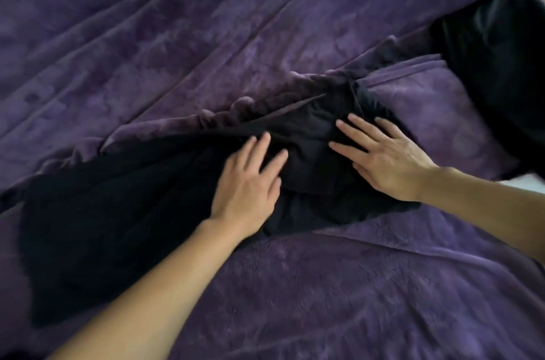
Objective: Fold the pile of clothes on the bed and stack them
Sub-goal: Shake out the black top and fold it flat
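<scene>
Across the middle of the purple-covered bed (pixel 339 300) lies the black garment (pixel 118 212) I am working on, spread out with its long axis running from the lower left of my view up toward the right. Both of my hands sit at its upper-right end, where the cloth narrows and bunches into folds. The left hand (pixel 247 182) lies palm-down on the garment with fingers straight and spread, and the right hand (pixel 383 159) does the same just beside it, pressing the rumpled part. Neither grip has closed on anything, and the cloth is only being held flat. Most of the garment's length stretches away to the left, so my left hand is the nearer one to that broad far end. I judge that the fold should carry that end along the axis toward my right hand. A second dark heap of clothes (pixel 495 64) waits well apart at the upper right.
</scene>
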### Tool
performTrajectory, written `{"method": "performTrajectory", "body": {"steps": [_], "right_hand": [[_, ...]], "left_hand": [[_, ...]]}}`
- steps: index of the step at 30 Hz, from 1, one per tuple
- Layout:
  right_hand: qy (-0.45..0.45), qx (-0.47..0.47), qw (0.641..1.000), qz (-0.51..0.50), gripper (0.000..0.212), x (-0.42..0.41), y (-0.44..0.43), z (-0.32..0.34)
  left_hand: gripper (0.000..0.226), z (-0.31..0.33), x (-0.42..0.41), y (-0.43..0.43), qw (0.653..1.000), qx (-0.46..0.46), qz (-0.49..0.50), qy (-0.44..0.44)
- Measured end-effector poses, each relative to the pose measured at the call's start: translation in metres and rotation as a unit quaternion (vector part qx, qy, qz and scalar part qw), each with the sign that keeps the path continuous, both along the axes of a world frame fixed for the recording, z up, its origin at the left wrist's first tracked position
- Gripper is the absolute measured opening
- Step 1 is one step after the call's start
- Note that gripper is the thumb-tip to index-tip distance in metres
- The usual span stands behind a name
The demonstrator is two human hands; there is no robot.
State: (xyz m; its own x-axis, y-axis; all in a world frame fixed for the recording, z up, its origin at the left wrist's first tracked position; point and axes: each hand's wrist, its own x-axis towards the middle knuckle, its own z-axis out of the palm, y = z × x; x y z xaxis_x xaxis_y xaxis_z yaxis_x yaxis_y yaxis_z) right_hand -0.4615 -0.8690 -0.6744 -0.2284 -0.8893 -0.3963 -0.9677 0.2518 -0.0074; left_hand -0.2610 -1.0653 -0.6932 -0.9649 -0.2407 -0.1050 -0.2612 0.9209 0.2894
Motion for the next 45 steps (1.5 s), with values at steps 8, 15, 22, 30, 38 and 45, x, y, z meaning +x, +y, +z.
{"method": "performTrajectory", "body": {"steps": [8, 15, 22, 30, 38, 45], "right_hand": [[-0.094, -0.185, 0.845, -0.492, 0.084, -0.008, 0.004, 0.008], [-0.069, -0.076, 0.821, -0.562, 0.105, -0.003, -0.052, 0.011], [-0.116, -0.103, 0.834, -0.529, 0.047, 0.011, -0.070, 0.054], [-0.397, -0.080, 0.796, -0.449, 0.008, 0.106, -0.178, 0.125], [-0.298, -0.078, 0.878, -0.367, 0.051, 0.187, -0.217, 0.050], [-0.232, -0.143, 0.762, -0.587, 0.083, 0.162, -0.152, 0.002]], "left_hand": [[0.067, -0.026, 0.007, 0.022, 0.980, -0.072, -0.030, -0.181], [0.056, -0.007, 0.047, 0.030, 0.990, -0.034, 0.049, -0.130], [0.045, 0.017, 0.129, -0.007, 0.975, -0.013, 0.194, -0.103], [0.040, 0.038, 0.232, -0.054, 0.932, 0.001, 0.347, -0.101], [0.034, 0.033, 0.259, -0.051, 0.894, 0.078, 0.441, 0.019], [0.055, 0.007, 0.204, -0.029, 0.964, 0.098, 0.242, -0.056]]}}
